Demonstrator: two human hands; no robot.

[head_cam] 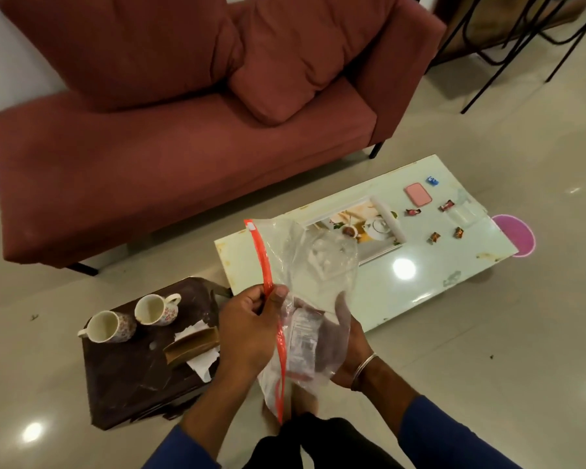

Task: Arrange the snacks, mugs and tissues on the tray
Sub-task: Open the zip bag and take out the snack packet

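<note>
The clear zip bag [305, 286] hangs in mid-air between the dark tray [122, 377] and the low white table [420, 275], limp and crinkly, a snack packet [303, 336] sagging at its bottom; it looks light and slippery, so the stiff orange zip strip [263, 258] is the best hold. The left hand [251, 330] pinches that strip between thumb and fingers, while the right hand [347, 346] reaches into the film, fingers curled toward the packet, though whether they actually grip it I cannot tell. Two floral mugs [132, 319], fragile ones, sit at the tray's far left corner with tissues [200, 358] just beside; wrapped sweets [435, 236] lie scattered near the table's far right end
</note>
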